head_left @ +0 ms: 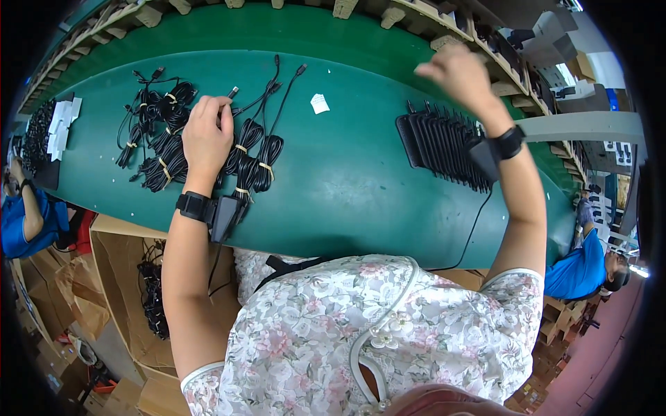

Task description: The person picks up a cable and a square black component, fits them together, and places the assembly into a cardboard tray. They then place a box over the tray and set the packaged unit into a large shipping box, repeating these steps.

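My left hand [207, 135] is closed over the bundled black cables at the left of the green table. Its fingers pinch a black USB cable [234, 91], whose plug sticks out just past the fingertips; the rest of the grip is hidden. Around it lie several coiled cables [164, 166] tied with tan bands, and more coils [266, 156] lie to the right of the wrist. My right hand [461, 78] is raised near the far right edge, its thumb apart from bent fingers, with nothing visible in it. Below it sits a row of black adapters [440, 147] with prongs.
A white paper scrap [319, 104] lies on the green table [340, 187]. Moulded cardboard trays [388, 15] line the far edge. A grey metal arm [583, 127] juts in at right. An open carton [114, 277] stands below left. Co-workers in blue sit at both sides.
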### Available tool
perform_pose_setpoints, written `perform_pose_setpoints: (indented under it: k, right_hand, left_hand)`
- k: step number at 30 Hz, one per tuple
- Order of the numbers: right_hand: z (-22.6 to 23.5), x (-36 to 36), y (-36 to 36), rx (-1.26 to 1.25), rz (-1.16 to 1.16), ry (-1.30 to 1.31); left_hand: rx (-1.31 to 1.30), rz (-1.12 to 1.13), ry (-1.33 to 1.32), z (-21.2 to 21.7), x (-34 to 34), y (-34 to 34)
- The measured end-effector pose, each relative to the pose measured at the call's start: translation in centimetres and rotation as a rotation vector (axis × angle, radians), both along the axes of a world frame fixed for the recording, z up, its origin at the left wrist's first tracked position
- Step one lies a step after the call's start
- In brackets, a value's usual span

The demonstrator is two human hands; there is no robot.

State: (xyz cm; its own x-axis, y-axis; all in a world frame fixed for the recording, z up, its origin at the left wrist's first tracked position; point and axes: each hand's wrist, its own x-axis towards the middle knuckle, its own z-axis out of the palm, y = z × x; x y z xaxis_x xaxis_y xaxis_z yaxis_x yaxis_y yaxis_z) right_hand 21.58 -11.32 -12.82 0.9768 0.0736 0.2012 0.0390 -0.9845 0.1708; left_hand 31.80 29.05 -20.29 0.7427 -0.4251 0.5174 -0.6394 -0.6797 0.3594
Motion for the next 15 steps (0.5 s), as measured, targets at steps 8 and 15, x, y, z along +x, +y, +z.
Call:
perform_pose_setpoints:
  k: [8, 15]
  right_hand:
    - [-1.6, -1.1, 4.8, 0.357, -0.057, 0.188]
    - [2.4, -3.7, 8.9, 0.915, -0.128, 0.039]
  left_hand:
    - [-0.039, -0.030, -0.019, -0.2, 0.7, -1.2]
    - [-0.054, -0.005, -0.006, -0.5, 0.5, -0.6]
